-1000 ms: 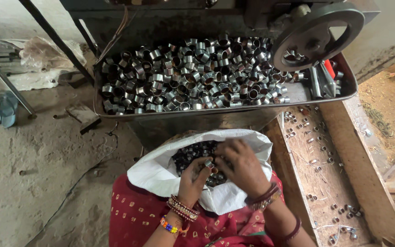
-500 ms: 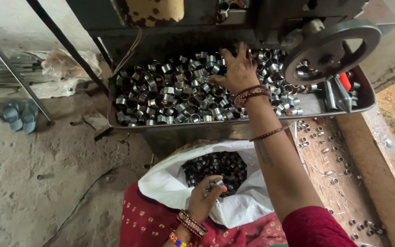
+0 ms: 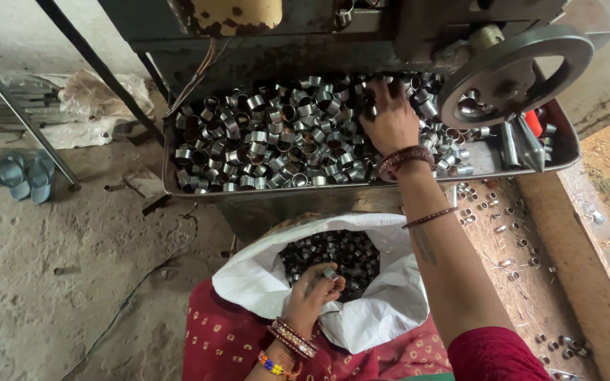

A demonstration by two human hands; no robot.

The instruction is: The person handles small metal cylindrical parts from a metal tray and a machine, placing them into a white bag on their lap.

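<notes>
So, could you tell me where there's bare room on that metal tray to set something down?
The tray is bare only in a strip near its right end, between the ring pile and the steel rods under the handwheel. Elsewhere rings crowd it edge to edge, where the right hand reaches.

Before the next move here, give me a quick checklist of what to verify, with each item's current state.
1. Right hand reaches the pile of metal rings in the tray: ok.
2. Right hand has a ring gripped: cannot tell, fingertips buried in the pile.
3. Left hand holds a ring at the white sack: ok.
4. Sack mouth open, dark rings showing: ok.
5. Right hand apart from the machine's handwheel: ok, though close.
</notes>
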